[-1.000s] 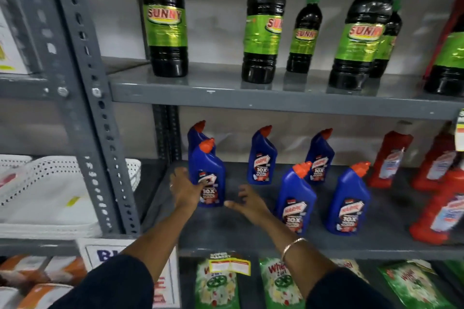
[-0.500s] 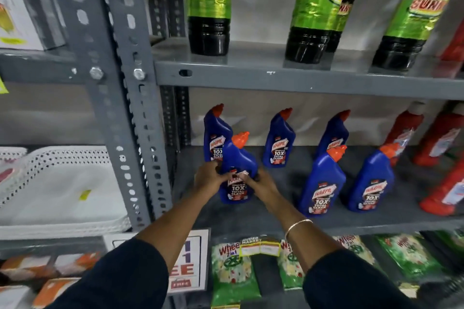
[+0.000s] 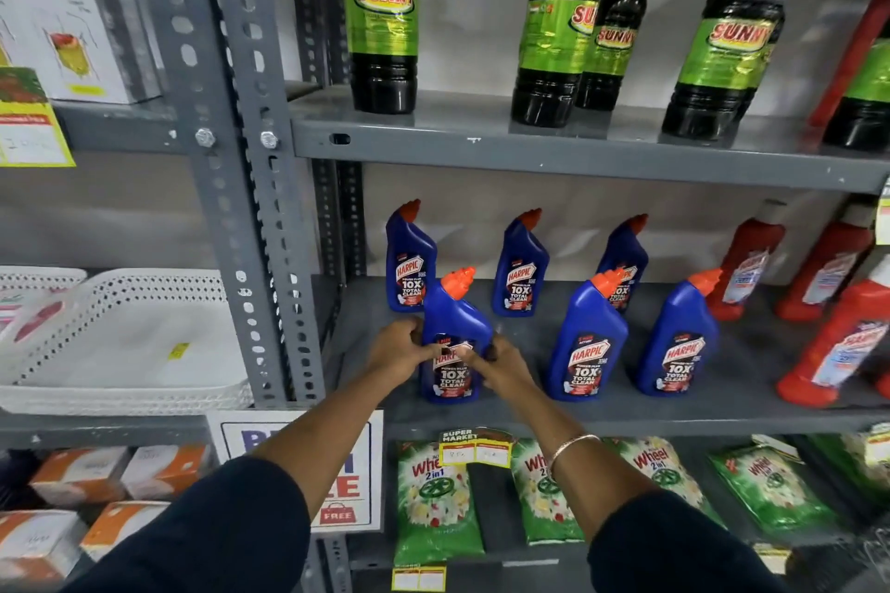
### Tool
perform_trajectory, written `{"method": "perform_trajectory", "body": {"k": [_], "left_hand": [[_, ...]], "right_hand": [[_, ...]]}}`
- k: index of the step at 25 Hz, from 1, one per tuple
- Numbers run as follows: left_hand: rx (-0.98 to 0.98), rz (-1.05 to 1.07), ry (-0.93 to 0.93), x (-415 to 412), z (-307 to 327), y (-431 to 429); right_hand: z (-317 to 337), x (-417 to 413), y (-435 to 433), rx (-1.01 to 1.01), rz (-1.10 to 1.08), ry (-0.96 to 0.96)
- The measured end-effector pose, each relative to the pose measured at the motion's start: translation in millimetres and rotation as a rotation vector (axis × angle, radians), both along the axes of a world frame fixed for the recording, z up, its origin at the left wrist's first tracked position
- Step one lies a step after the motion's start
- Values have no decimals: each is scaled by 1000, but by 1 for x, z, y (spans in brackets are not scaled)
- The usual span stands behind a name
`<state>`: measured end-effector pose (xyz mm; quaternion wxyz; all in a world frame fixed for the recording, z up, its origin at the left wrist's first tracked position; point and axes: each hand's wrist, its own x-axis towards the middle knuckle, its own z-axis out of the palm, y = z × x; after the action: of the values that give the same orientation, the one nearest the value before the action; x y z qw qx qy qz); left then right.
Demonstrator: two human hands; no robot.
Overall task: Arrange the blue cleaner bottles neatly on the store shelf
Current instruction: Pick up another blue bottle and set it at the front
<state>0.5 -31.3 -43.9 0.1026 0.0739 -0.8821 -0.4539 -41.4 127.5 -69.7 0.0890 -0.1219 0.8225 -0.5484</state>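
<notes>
Several blue cleaner bottles with orange caps stand on the grey middle shelf (image 3: 626, 414). The front left blue bottle (image 3: 452, 318) stands upright near the shelf's front edge, and both hands grip it. My left hand (image 3: 397, 349) holds its left side and my right hand (image 3: 496, 364) holds its right side across the label. Two more front-row blue bottles (image 3: 587, 337) (image 3: 679, 337) stand to the right. Behind them three blue bottles (image 3: 409, 255) (image 3: 519, 262) (image 3: 623, 255) line the back wall.
Red cleaner bottles (image 3: 833, 347) fill the shelf's right end. Dark green-labelled bottles (image 3: 383, 14) stand on the upper shelf (image 3: 530, 149). A perforated grey upright (image 3: 250, 188) borders the left. White baskets (image 3: 125, 342) sit in the left bay; green detergent packets (image 3: 433, 501) lie below.
Both hands have closed around the front left blue bottle, which shifted slightly right of the back-left bottle. The view moved closer and to the left.
</notes>
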Motion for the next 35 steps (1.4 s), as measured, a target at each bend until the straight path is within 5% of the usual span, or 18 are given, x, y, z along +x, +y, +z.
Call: {"method": "perform_trajectory", "body": {"k": [8, 14, 24, 35], "left_hand": [[159, -88, -2, -2, 13, 1], [100, -96, -19, -2, 15, -11], [181, -68, -159, 13, 8, -50], [-17, 64, -239, 14, -32, -46]], "right_hand": [[-32, -5, 10, -17, 7, -131], [-39, -12, -14, 176, -51, -39], [-39, 1, -48, 177, 11, 28], [-38, -1, -43, 202, 50, 15]]}}
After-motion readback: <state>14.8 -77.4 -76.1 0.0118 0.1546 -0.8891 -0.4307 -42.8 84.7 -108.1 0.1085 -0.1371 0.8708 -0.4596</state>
